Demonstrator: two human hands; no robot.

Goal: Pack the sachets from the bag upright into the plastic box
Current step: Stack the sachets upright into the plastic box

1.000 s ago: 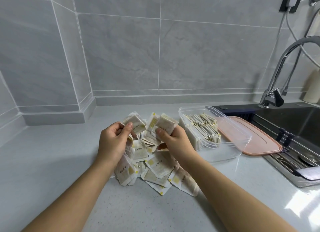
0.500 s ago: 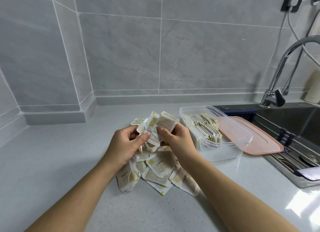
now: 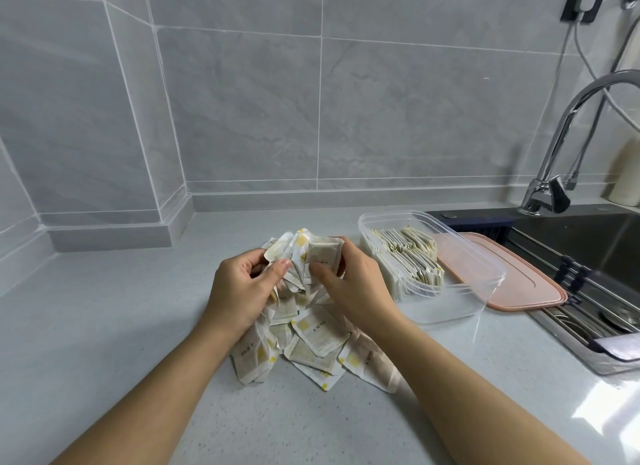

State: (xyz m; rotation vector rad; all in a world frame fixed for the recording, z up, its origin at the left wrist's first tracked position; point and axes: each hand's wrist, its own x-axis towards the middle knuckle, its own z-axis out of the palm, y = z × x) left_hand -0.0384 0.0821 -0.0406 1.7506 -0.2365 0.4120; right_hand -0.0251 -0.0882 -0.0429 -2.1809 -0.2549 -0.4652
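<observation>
Seen from the head camera, both hands work over the loose pile of sachets [image 3: 318,340] on the counter [image 3: 138,326]. The right hand [image 3: 356,284] curls its thumb and fingers round a small bundle [image 3: 323,256] held on edge. The left hand [image 3: 242,288] pinches another sachet beside it, fingers bent close. The plastic box [image 3: 450,307] stands just right of the pile, with a row [image 3: 405,260] of sachets upright in its left part and the rest bare. The bundle looks uneven, so it may fan out or shed pieces on the way across. With nothing bracing it, the row could topple into the bare part. The lid [image 3: 512,277] lies beyond the box, beside the sink [image 3: 588,249], so a stray sachet might slide there
</observation>
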